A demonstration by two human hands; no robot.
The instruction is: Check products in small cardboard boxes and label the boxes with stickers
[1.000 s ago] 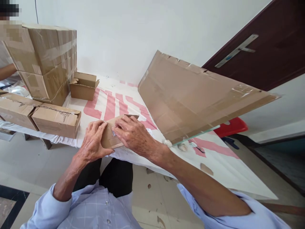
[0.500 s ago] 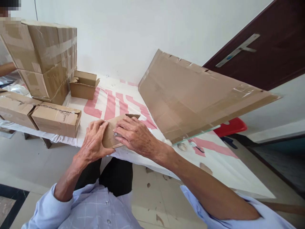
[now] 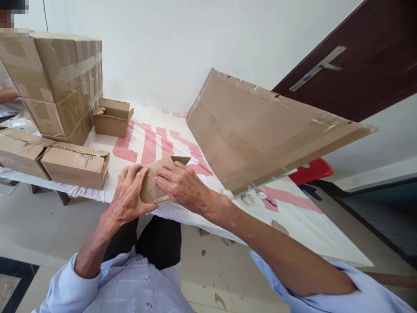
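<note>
A small brown cardboard box (image 3: 150, 188) stands at the table's front edge, directly before me, with a raised flap at its far right end. My left hand (image 3: 128, 191) grips its left end, fingers over the top and thumb along the lower front. Against the near face, my right hand (image 3: 178, 181) is closed, its fingertips pinched together on the cardboard. A tiny pale bit shows at those fingertips; what it is I cannot make out. The right hand and forearm cover the box's right part.
Taped cartons (image 3: 65, 82) are stacked at the left, with closed boxes (image 3: 74, 163) in front and an open box (image 3: 112, 119) beside them. A large cardboard sheet (image 3: 260, 130) leans over the cloth-covered table (image 3: 312, 230). Another person's arm (image 3: 9, 94) shows far left.
The view has shifted slightly. Both hands keep their places on the box; the small shiny piece at my right fingertips shows less now.
</note>
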